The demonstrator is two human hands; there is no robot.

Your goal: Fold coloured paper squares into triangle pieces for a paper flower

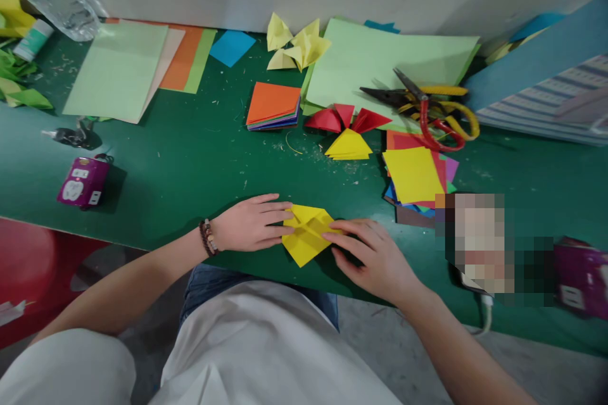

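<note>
Two bare hands in the head view, both on one piece: folded yellow paper (308, 243), at the near edge of the green tabletop (190, 171), roughly mid-scene, crease lines visible, one corner pointing near.

Left hand (251, 223): fingers stretched out and apart, tips touching the paper's left edge; beaded bracelet (208, 237) on the wrist. Right hand (375, 253): fingers bent, index and middle tips on the paper's right corner, thumb just beside the near right edge. Can't tell if thumb and fingers are clamped on it.

Far of the hands, mid-scene: small paper stack (274, 102), orange on top. Just right of it, red folded pieces (349, 119), with yellow folded pieces (349, 147) on their near side. Pale yellow folded pieces (304, 47) sit farther, between a blue square (232, 47) at left and light green sheets (351, 63) at right. Scissors (425, 123), red and yellow handles, lie on the right part of those sheets.

Right of the hands, a bit far: mixed paper pile (415, 176), yellow sheet on top. Beyond it to the right, a pixelated patch, contents unreadable; white cable (487, 307) on its near side.

Far left: pale green sheet (116, 66), clear bottle (61, 6), glue stick (33, 40). Left, nearer: purple box (83, 182).
</note>
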